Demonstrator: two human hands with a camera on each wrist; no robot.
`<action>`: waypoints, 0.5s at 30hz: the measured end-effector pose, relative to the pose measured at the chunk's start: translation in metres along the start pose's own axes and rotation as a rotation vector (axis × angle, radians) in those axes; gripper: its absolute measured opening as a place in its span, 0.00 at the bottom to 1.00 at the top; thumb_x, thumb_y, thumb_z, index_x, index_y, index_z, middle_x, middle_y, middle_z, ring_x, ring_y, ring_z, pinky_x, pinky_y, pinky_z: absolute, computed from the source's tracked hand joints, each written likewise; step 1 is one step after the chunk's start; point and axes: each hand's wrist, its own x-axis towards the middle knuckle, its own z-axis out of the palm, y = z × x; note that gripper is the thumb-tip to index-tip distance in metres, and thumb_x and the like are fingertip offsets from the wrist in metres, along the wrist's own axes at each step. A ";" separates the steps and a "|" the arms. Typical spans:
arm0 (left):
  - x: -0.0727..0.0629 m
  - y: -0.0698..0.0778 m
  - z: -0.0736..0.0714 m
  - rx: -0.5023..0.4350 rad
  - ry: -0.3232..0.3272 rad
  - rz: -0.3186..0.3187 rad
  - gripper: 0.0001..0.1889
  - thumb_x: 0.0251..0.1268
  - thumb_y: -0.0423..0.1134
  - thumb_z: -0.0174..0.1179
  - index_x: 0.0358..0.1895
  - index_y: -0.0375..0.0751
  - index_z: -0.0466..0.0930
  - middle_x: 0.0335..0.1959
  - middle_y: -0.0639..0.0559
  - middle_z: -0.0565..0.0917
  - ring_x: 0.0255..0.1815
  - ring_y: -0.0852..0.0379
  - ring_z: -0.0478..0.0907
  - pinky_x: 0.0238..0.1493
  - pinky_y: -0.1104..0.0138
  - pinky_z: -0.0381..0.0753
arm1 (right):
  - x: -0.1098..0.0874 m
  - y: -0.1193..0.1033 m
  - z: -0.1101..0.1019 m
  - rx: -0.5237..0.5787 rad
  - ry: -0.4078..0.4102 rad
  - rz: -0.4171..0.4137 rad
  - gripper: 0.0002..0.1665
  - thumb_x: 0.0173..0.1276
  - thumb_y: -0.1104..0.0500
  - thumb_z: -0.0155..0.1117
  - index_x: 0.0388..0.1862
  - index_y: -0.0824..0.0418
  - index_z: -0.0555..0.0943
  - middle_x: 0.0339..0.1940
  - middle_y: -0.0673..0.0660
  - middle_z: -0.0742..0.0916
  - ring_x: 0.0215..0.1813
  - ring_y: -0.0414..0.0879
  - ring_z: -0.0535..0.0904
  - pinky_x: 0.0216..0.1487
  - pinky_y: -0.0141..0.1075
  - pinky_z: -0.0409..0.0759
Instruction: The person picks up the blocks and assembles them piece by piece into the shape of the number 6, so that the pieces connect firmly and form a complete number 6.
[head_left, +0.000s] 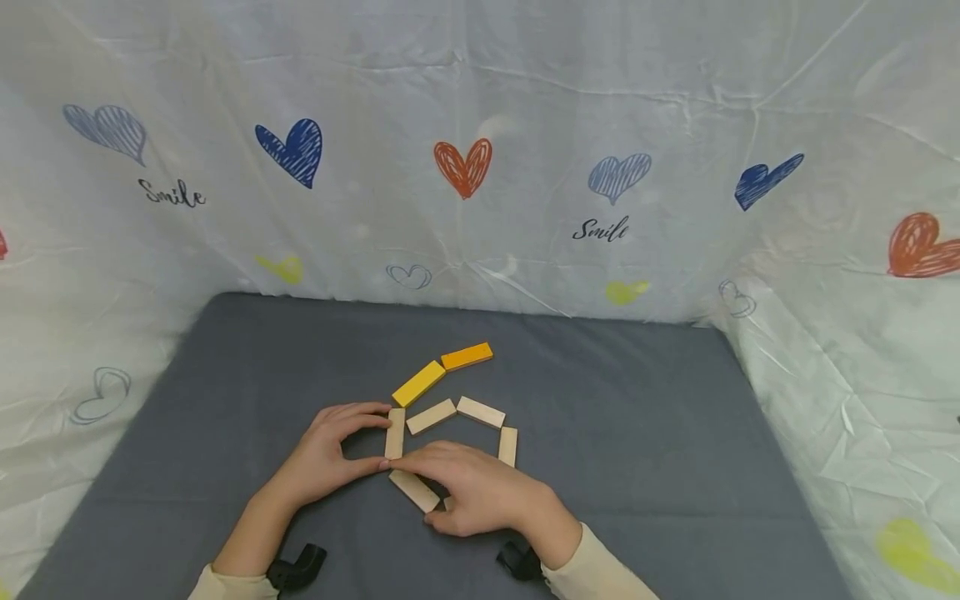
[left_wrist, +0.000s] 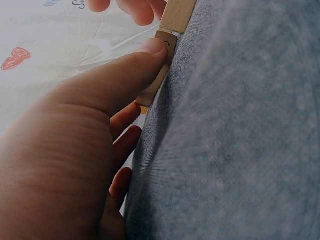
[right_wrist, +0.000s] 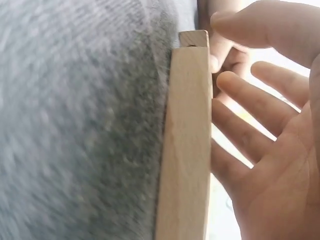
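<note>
Plain wooden blocks lie in a ring on the grey cloth. My left hand (head_left: 333,450) pinches the ring's left block (head_left: 395,433) lengthwise, thumb at its near end and fingers by its far end. In the left wrist view, the left thumb presses the end of that block (left_wrist: 162,75), which meets another block (left_wrist: 178,15). My right hand (head_left: 480,487) spans the lower-left block (head_left: 415,490), its index fingertip near the left thumb. In the right wrist view, the right hand's fingers extend beside a long block (right_wrist: 187,140). The right hand hides part of the ring's near side.
Beyond the ring lie a yellow block (head_left: 418,383) and an orange block (head_left: 467,357), end to end. More plain blocks form the ring's far side (head_left: 431,416) and right side (head_left: 507,447). A white heart-printed sheet (head_left: 525,167) hangs behind the grey cloth (head_left: 637,433).
</note>
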 end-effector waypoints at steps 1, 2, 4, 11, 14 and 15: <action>0.000 0.000 -0.001 0.001 0.000 -0.001 0.31 0.57 0.50 0.86 0.65 0.58 0.88 0.72 0.56 0.83 0.72 0.44 0.77 0.71 0.39 0.65 | 0.000 -0.001 -0.001 0.010 0.006 -0.001 0.47 0.74 0.58 0.75 0.88 0.47 0.67 0.80 0.42 0.76 0.78 0.35 0.70 0.76 0.33 0.72; -0.001 0.000 -0.001 0.003 0.000 -0.004 0.31 0.57 0.50 0.86 0.66 0.58 0.87 0.72 0.55 0.83 0.72 0.44 0.77 0.72 0.39 0.65 | 0.000 -0.002 -0.001 0.020 0.012 -0.003 0.46 0.75 0.57 0.74 0.88 0.47 0.67 0.80 0.42 0.76 0.78 0.35 0.70 0.77 0.33 0.72; -0.002 0.000 -0.002 0.002 0.003 -0.009 0.32 0.57 0.50 0.86 0.66 0.57 0.87 0.72 0.55 0.82 0.72 0.43 0.77 0.71 0.39 0.65 | -0.001 -0.004 -0.004 0.034 0.023 -0.004 0.43 0.77 0.54 0.72 0.87 0.48 0.68 0.80 0.42 0.76 0.79 0.35 0.70 0.77 0.34 0.71; -0.002 0.001 -0.002 0.000 0.005 -0.046 0.32 0.58 0.52 0.85 0.67 0.59 0.87 0.75 0.54 0.80 0.73 0.40 0.73 0.69 0.35 0.69 | -0.008 -0.017 -0.018 -0.049 0.084 0.055 0.34 0.85 0.43 0.59 0.84 0.52 0.73 0.82 0.48 0.74 0.82 0.41 0.68 0.80 0.43 0.71; 0.000 0.000 0.000 -0.023 0.009 -0.054 0.30 0.64 0.52 0.82 0.69 0.59 0.86 0.76 0.53 0.78 0.75 0.39 0.72 0.69 0.32 0.68 | -0.015 -0.019 -0.027 -0.137 0.150 0.096 0.35 0.88 0.36 0.53 0.83 0.51 0.74 0.86 0.53 0.70 0.85 0.48 0.66 0.81 0.51 0.70; 0.001 0.000 0.000 -0.029 0.011 -0.056 0.29 0.66 0.52 0.81 0.69 0.58 0.86 0.76 0.53 0.78 0.75 0.39 0.72 0.70 0.32 0.68 | -0.018 -0.019 -0.030 -0.164 0.175 0.112 0.36 0.88 0.35 0.51 0.84 0.51 0.74 0.87 0.54 0.69 0.85 0.50 0.66 0.81 0.54 0.70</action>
